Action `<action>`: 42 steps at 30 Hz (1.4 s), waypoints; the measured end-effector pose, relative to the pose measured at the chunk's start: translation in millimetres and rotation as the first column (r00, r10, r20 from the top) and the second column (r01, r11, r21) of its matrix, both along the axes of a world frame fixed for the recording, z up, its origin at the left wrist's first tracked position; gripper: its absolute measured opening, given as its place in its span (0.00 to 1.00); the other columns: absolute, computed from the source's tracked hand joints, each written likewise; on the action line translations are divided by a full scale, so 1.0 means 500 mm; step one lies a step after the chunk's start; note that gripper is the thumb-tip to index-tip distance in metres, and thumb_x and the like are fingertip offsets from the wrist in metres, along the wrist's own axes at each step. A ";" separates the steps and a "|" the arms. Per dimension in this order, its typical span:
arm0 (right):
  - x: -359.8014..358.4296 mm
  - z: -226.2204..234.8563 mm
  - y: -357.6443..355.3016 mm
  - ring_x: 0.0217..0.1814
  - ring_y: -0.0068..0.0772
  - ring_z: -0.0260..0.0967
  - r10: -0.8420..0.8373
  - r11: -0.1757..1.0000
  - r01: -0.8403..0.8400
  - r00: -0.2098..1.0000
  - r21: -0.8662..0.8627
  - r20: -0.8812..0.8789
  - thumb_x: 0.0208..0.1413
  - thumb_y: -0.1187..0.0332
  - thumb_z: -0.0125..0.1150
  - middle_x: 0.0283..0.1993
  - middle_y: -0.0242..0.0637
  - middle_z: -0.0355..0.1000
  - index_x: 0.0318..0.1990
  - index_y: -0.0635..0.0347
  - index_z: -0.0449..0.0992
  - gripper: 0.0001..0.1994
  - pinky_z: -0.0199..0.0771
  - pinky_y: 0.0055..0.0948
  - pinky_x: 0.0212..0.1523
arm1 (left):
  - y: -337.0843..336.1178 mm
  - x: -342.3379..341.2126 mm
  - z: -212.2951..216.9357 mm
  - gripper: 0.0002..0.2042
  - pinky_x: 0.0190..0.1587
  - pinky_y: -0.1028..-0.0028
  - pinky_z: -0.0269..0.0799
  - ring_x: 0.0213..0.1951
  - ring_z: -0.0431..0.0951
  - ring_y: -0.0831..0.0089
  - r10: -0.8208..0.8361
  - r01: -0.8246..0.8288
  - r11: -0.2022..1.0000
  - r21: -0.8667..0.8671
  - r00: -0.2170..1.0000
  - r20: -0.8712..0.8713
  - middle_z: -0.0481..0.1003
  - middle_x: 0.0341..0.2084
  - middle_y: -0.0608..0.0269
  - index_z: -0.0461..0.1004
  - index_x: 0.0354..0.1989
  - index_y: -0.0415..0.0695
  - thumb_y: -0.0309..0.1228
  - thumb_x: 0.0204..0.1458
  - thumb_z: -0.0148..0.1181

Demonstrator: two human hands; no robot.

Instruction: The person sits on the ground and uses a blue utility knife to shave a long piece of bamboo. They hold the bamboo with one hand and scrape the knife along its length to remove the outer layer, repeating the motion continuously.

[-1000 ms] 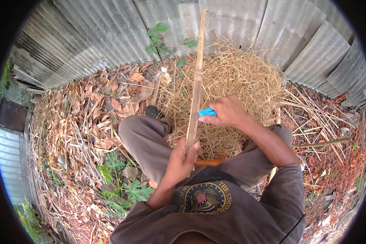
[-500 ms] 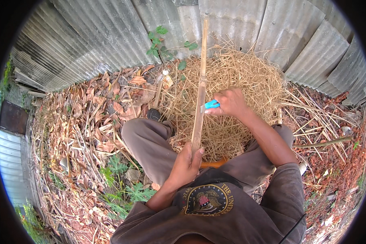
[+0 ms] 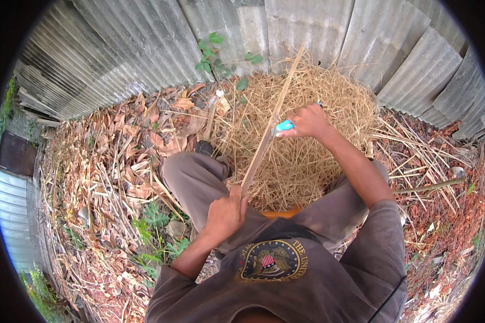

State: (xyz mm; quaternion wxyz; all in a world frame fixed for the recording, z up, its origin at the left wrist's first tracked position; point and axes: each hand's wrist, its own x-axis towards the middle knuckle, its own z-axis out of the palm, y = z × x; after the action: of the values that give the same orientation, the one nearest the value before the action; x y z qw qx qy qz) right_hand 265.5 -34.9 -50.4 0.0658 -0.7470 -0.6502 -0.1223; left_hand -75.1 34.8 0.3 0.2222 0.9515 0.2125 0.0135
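Head view, nearest first: the left hand (image 3: 225,215) is curled around the near end of a split bamboo strip (image 3: 260,152), its thumb uppermost and the other fingertips hidden. Since half a second ago this hand has shifted toward the person's left, so the strip, nearly upright in the frame then, now slants away to the right. Just beyond the left hand, an orange thing (image 3: 281,213) shows partly between the trousered legs (image 3: 191,180); what it is, I cannot tell.

Farther out, the right hand (image 3: 309,120) is wrapped around a blue cutter (image 3: 285,125). It has moved outward, and the blade (image 3: 274,131) sits at the strip's right edge, closer to the node than before; I judge that the work has reached a fresh stretch. Whether the blade bites is too small to tell.

Beneath and past the strip spreads a straw heap (image 3: 334,97), its loose stems crowding the strip's edges. A dark shoe (image 3: 203,147) and dry leaves (image 3: 118,140) lie to the left; behind stands a corrugated metal fence (image 3: 312,27).
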 end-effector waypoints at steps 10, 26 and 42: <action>-0.057 -0.007 -0.001 0.19 0.40 0.70 -0.273 0.959 0.266 0.753 -0.103 -0.598 0.52 0.26 0.37 0.11 0.41 0.65 0.17 0.57 0.74 0.40 0.67 0.39 0.21 | 0.039 -0.020 -0.004 0.10 0.14 0.79 0.61 0.12 0.64 0.80 0.204 -0.088 0.451 -0.888 0.979 0.006 0.64 0.13 0.70 0.63 0.39 0.41 0.35 0.64 0.48; -0.114 0.041 -0.030 0.14 0.41 0.68 0.000 0.967 0.090 0.936 0.238 -0.353 0.50 0.32 0.52 0.12 0.37 0.67 0.19 0.54 0.76 0.31 0.66 0.40 0.17 | -0.051 0.024 -0.004 0.08 0.16 0.83 0.59 0.13 0.60 0.85 0.350 0.038 0.326 -0.945 0.923 0.158 0.63 0.16 0.71 0.61 0.39 0.41 0.33 0.65 0.44; -0.088 0.053 -0.041 0.11 0.36 0.66 -0.067 0.959 0.109 0.984 0.263 -0.165 0.48 0.28 0.49 0.08 0.34 0.64 0.18 0.54 0.74 0.34 0.65 0.36 0.14 | -0.083 0.028 -0.007 0.08 0.16 0.84 0.58 0.13 0.60 0.85 0.324 0.006 0.347 -0.938 0.938 0.126 0.63 0.16 0.71 0.61 0.40 0.41 0.33 0.65 0.44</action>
State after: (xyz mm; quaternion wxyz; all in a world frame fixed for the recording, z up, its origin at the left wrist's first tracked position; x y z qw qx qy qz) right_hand 221.7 -55.2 -24.0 0.2118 -0.7664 -0.5862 -0.1549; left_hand -61.2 -6.9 -3.0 0.7448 0.6203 0.2403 0.0527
